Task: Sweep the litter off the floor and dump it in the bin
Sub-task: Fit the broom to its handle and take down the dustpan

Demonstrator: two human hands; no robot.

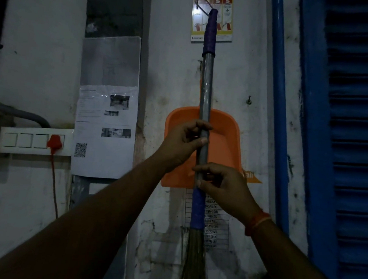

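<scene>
Both hands, left [184, 142] and right [223, 185], grip broom [206, 86] before stained white wall [39, 42], orange dustpan [224, 146].

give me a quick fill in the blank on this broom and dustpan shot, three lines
1. Both hands grip the broom by its metal ____.
2. On that shaft the left hand sits ____ the right hand.
3. The dustpan hanging on the wall behind is ____ in colour.

Missing words: handle; above; orange

Orange dustpan [222, 142], purple-wrapped grey broom [206, 86], blue shutter [358, 129]
</scene>
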